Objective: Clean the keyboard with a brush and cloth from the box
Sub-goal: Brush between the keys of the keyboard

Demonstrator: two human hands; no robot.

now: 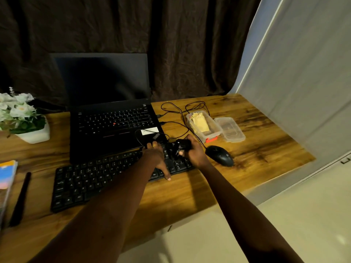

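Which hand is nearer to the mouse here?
Right. The right hand holds a dark brush over the right end of the keyboard, just left of the mouse. The left hand rests flat on the keys, farther left.

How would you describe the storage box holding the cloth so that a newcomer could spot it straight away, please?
Start at the open laptop on the wooden desk, then look right past the looped cables. The box is the clear plastic tub with a red latch, holding a yellowish cloth; its neighbour is its empty lid.
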